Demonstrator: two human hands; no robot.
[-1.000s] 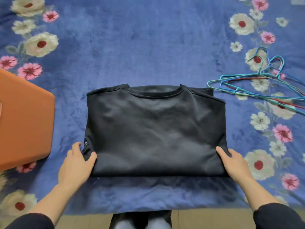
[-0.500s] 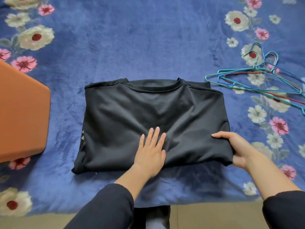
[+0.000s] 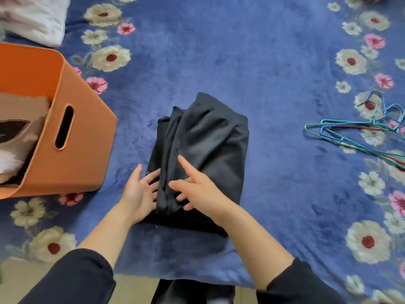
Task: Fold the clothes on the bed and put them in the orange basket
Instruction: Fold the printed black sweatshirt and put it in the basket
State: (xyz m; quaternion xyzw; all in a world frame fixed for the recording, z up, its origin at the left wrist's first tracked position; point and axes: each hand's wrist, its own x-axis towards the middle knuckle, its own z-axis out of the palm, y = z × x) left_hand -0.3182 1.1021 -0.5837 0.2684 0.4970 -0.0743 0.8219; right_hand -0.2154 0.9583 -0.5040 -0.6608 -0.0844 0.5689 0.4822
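A person leans over a bed covered in a blue flowered blanket (image 3: 219, 51), both hands on a black shirt (image 3: 210, 150) folded into a narrow bundle near the middle of the near edge. The bundle lies flat on the blanket with a loose fold running along its left side.

The left hand (image 3: 140, 194) is open, fingers spread, its fingertips touching the shirt's near-left edge. The right hand (image 3: 197, 189) is also open, with its forefinger stretched out over the top layer and the other fingers resting against the loose fold. Neither hand grips the cloth. Both arms wear dark sleeves pushed up from the wrists.

To the left, close to the shirt but apart from it, stands an orange basket (image 3: 87, 150) with a slot handle in its side. It already holds folded clothes (image 3: 22, 119) in tan and pale colours. Beyond the basket, at the far left corner, lies a white cloth (image 3: 37, 20). At the right edge of the bed, well apart from the shirt, rests a small pile of wire hangers (image 3: 375, 122) in blue, green and red.
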